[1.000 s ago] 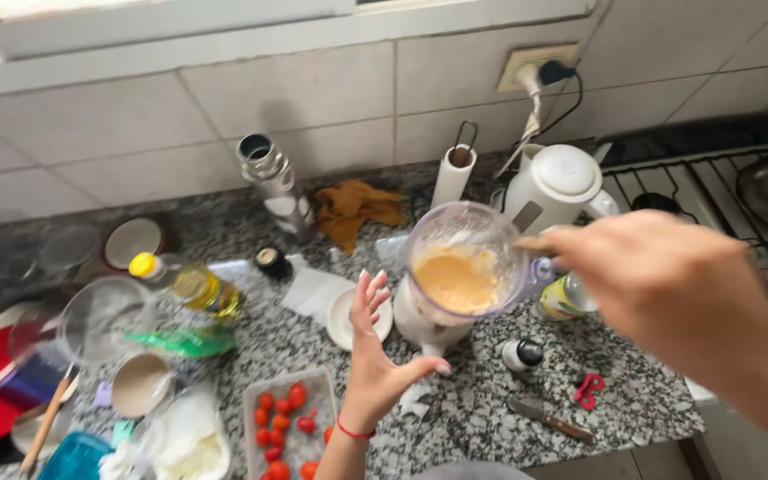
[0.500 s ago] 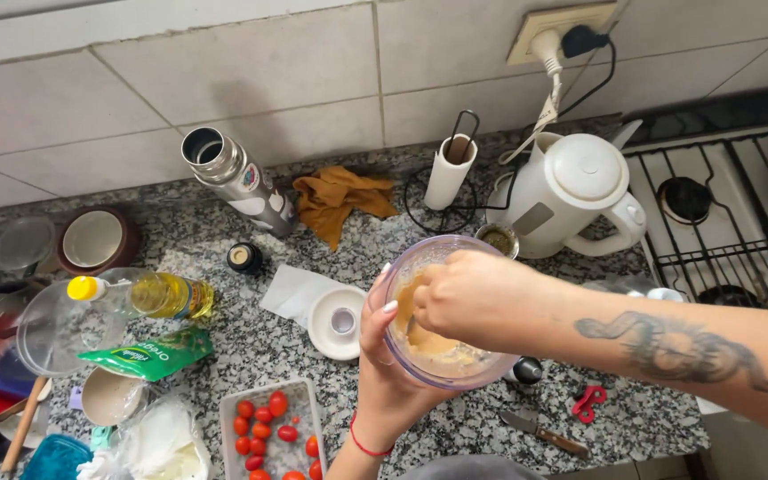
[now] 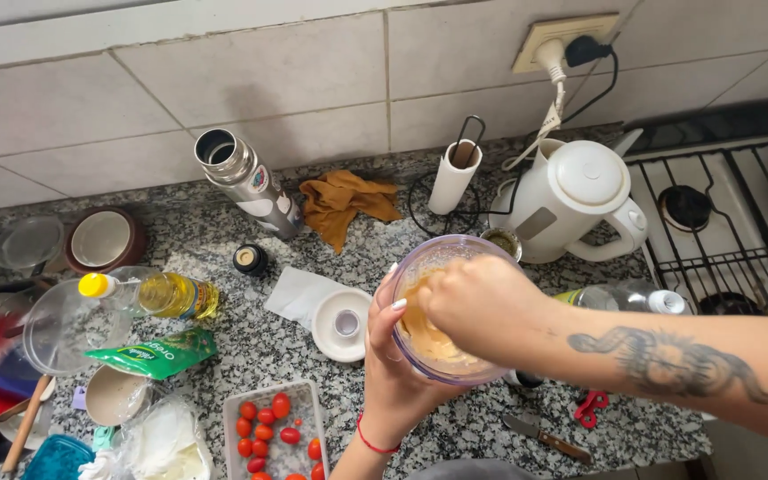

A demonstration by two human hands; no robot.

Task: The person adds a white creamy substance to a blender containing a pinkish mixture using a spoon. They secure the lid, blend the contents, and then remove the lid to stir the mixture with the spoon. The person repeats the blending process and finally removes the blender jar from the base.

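The clear plastic blender jar (image 3: 452, 311) is gripped by the left hand (image 3: 393, 373); right hand (image 3: 482, 307) fingers are curled inside, over half-mixed yellowish paste (image 3: 420, 331); what they hold cannot be told.

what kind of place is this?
Most likely a home kitchen. A speckled stone counter runs along a tiled wall, with a white electric kettle plugged in beside a gas stove. The left hand steadies a blender jar of tan batter while the right hand reaches into it.
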